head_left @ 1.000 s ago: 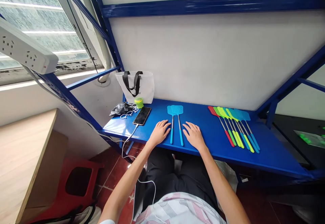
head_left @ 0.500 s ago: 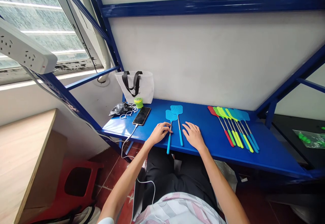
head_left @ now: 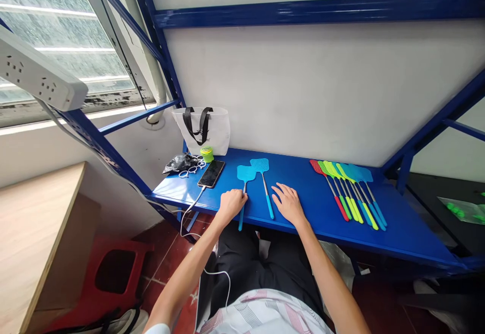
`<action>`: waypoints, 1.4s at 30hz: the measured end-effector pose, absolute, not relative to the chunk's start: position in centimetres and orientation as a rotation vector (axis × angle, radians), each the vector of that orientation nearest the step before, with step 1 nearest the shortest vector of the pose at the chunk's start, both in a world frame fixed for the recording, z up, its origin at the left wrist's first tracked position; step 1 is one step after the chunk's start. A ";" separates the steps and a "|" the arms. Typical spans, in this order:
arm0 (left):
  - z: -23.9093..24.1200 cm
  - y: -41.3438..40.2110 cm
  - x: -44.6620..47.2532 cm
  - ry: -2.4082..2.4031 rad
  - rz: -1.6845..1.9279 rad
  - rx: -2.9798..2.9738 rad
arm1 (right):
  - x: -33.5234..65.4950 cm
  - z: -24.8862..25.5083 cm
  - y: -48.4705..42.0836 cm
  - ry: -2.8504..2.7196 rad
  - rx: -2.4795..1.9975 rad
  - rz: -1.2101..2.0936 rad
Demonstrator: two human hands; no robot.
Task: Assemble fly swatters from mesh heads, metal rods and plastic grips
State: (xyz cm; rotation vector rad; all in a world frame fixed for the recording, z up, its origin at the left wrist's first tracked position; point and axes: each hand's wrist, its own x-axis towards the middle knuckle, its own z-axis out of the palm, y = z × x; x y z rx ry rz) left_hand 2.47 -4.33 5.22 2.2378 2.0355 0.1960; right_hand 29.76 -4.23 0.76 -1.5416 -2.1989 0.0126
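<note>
My left hand [head_left: 231,203] is closed on the handle of a blue fly swatter [head_left: 244,178], which is slightly off the blue shelf [head_left: 303,180] with its handle end past the front edge. A second blue fly swatter [head_left: 262,175] lies flat on the shelf between my hands. My right hand [head_left: 288,203] rests open and flat on the shelf just right of it. Further right lies a row of several fly swatters [head_left: 348,187] in red, green, yellow and blue.
A phone [head_left: 211,173] on a white cable, white rings [head_left: 189,170], a black plastic bag [head_left: 178,162], a green roll [head_left: 206,153] and a white tote bag [head_left: 202,129] sit at the shelf's left end. A power strip [head_left: 38,76] hangs upper left. A red stool [head_left: 113,268] stands below.
My left hand went from lying flat to gripping the left blue swatter's handle and has drawn it left and toward me. My right hand has stayed flat.
</note>
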 end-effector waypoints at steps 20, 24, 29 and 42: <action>9.7 -8.2 6.0 0.916 1.119 1.493 | 26.8 8.0 -7.7 -1.717 -1.111 0.860; 9.0 -8.7 7.2 0.866 1.136 1.450 | 25.8 9.5 -9.4 -1.767 -1.078 1.010; 9.1 -8.7 6.8 0.834 1.152 1.451 | 24.8 9.6 -10.0 -1.706 -1.029 1.164; 6.0 0.4 -9.0 2.078 1.076 1.764 | 32.4 7.6 -5.6 -1.353 -1.240 1.036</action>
